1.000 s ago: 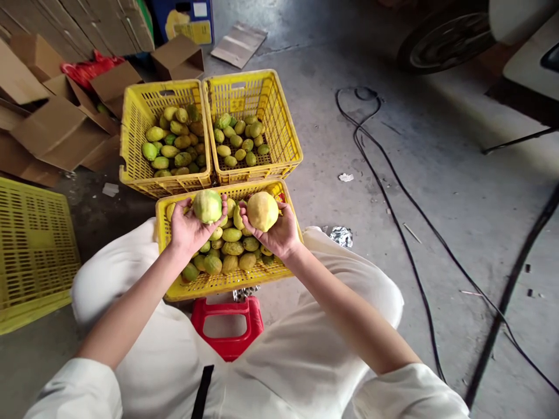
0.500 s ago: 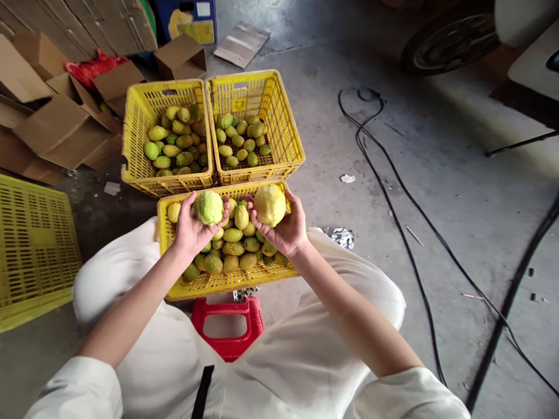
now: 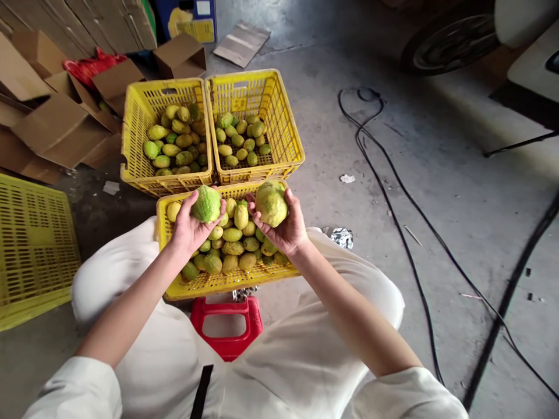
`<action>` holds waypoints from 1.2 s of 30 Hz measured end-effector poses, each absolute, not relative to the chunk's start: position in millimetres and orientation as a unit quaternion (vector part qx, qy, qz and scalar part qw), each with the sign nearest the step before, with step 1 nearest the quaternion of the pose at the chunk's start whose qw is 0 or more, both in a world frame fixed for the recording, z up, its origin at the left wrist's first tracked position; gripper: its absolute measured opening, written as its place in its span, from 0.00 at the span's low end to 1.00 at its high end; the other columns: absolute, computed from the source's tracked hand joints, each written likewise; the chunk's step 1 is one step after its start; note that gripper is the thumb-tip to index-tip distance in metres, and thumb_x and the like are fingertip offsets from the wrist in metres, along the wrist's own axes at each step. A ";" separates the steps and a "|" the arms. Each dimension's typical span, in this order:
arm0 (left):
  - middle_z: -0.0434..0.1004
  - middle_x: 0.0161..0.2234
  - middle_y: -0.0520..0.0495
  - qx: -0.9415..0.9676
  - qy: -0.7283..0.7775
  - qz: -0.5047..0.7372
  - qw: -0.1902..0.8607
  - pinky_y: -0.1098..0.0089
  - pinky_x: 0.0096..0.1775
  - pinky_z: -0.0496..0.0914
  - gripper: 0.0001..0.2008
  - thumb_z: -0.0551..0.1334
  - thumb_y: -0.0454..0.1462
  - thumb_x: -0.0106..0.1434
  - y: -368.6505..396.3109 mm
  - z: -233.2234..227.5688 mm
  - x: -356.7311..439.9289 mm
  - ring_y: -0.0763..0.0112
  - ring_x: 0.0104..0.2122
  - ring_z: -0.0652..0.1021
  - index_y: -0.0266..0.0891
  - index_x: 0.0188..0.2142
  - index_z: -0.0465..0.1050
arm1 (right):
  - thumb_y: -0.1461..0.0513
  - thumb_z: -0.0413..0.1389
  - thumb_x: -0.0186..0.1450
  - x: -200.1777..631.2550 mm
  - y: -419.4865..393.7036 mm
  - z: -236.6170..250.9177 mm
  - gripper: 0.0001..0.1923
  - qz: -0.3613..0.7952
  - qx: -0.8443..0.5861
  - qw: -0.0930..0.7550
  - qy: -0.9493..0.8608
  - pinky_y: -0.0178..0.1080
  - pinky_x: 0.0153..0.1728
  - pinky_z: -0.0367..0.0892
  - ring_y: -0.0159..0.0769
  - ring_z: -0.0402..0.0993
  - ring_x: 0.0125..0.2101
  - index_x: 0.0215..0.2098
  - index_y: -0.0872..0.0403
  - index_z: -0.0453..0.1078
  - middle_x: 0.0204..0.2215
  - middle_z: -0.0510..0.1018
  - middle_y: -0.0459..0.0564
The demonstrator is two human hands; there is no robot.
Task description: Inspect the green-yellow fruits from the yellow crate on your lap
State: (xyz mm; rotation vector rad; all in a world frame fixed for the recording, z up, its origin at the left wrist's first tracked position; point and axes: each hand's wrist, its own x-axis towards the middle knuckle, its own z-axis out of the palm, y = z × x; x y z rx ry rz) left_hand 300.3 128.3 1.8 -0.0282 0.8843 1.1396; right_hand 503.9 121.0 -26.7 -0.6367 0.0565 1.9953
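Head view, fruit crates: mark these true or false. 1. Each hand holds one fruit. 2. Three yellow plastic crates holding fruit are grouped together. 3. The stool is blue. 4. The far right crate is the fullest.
1. True: the left hand holds a bumpy green fruit, the right hand a yellow-green fruit.
2. True: near crate, far left crate, far right crate.
3. False: the plastic stool is red.
4. False: its floor shows; it holds the least.

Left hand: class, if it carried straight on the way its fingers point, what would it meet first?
Probably the left far crate: the left hand, holding a green fruit, points up-frame toward it, though depth is unclear.
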 end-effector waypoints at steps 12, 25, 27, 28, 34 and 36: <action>0.80 0.36 0.45 0.011 0.403 0.507 0.762 0.65 0.46 0.82 0.17 0.65 0.42 0.67 128.1 -0.8 302.2 0.62 0.39 0.85 0.37 0.52 0.71 | 0.52 0.60 0.66 507.7 121.7 -34.4 0.16 0.820 -0.264 0.507 -0.025 0.33 0.34 0.83 0.41 0.83 0.47 0.49 0.50 0.71 0.37 0.84 0.50; 0.82 0.41 0.38 0.029 0.396 0.514 0.760 0.62 0.43 0.82 0.16 0.52 0.42 0.73 128.8 0.4 299.9 0.56 0.48 0.83 0.38 0.45 0.75 | 0.51 0.61 0.64 506.7 121.8 -34.9 0.20 0.801 -0.302 0.512 -0.073 0.54 0.51 0.82 0.48 0.83 0.50 0.51 0.49 0.70 0.42 0.85 0.51; 0.79 0.37 0.40 0.038 0.400 0.493 0.772 0.68 0.39 0.81 0.16 0.56 0.46 0.72 127.7 -0.8 300.2 0.62 0.41 0.83 0.37 0.41 0.75 | 0.52 0.65 0.60 508.1 121.7 -37.3 0.21 0.795 -0.318 0.511 -0.077 0.51 0.52 0.82 0.46 0.84 0.47 0.49 0.48 0.71 0.39 0.85 0.49; 0.78 0.35 0.42 0.042 0.402 0.485 0.776 0.70 0.37 0.80 0.16 0.58 0.47 0.71 127.0 -1.7 300.1 0.64 0.38 0.82 0.37 0.40 0.75 | 0.52 0.66 0.59 508.2 121.6 -37.2 0.21 0.794 -0.325 0.507 -0.083 0.51 0.52 0.82 0.47 0.84 0.47 0.48 0.49 0.71 0.39 0.85 0.49; 0.79 0.36 0.42 0.072 0.413 0.443 0.793 0.71 0.33 0.79 0.19 0.64 0.46 0.67 125.6 -5.2 297.7 0.67 0.31 0.81 0.33 0.48 0.76 | 0.50 0.59 0.64 505.3 121.7 -23.6 0.18 0.806 -0.333 0.476 -0.110 0.57 0.54 0.79 0.52 0.79 0.56 0.47 0.51 0.72 0.48 0.85 0.56; 0.80 0.37 0.39 0.059 0.427 0.432 0.792 0.68 0.32 0.80 0.20 0.59 0.47 0.69 126.9 -3.6 298.1 0.62 0.33 0.83 0.32 0.48 0.76 | 0.53 0.55 0.64 504.9 122.3 -20.5 0.18 0.815 -0.321 0.472 -0.103 0.60 0.55 0.78 0.53 0.77 0.59 0.48 0.52 0.72 0.48 0.85 0.56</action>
